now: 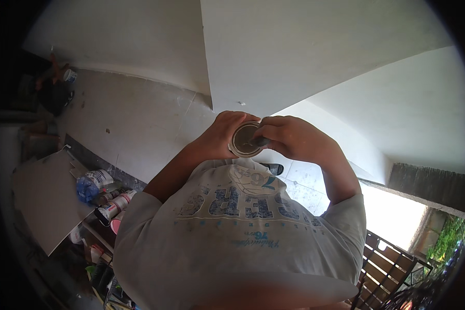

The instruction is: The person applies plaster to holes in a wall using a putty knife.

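While cupped around a small round tin (244, 139) to steady it, left hand (219, 137) grips; right hand (289, 137) fingers (266, 138) pinched narrow at its open top, above a grey T-shirt (232, 227).

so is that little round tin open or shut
Open: the tin shows its dark inside, with no lid on top. The left hand cups it while the right hand reaches in.

1. The tape roll (244, 139) looks like matt paper, off-white with a dull grey-brown core.
2. The shirt (232, 232) is soft, matt cloth, pale with a cracked blue print.
3. The walls (305, 57) are smooth, matt plaster.
4. The floor (134, 129) is dull, dusty tile.
5. The railing (387, 268) is dark slatted wood.
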Tool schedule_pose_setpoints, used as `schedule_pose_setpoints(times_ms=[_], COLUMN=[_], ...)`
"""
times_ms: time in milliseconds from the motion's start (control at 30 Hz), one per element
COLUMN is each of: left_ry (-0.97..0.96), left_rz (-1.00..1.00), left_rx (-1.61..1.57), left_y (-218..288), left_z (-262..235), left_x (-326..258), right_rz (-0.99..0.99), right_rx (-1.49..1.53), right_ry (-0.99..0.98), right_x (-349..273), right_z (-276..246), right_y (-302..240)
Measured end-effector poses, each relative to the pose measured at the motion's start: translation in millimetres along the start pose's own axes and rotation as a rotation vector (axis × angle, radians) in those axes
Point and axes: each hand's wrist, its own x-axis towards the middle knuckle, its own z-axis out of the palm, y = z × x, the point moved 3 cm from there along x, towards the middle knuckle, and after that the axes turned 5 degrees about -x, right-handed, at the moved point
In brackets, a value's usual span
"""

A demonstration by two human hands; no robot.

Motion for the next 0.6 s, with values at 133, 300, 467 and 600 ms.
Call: schedule_pose_setpoints(times_ms=[133, 300, 467, 600], left_ry=[-0.028, -0.069, -0.023, 0.031], left_rz=[0.04, 0.034, -0.016, -0.042], left_rx=[-0.125, -0.164, -0.4, -0.351], left_y=[-9, -13, -26, -31], left_z=[-2, -8, -13, -8], left_x=[-7, -1, 5, 3], right_rz=[0.092, 0.224, 0.42, 0.555], right_rx=[0.103, 0.274, 0.766, 1.032], right_ry=[0.013, 0.297, 0.726, 0.94], right_x=[-5, -26, -58, -83], right_z=[-5, -10, 12, 39], right_y=[10, 19, 41, 57])
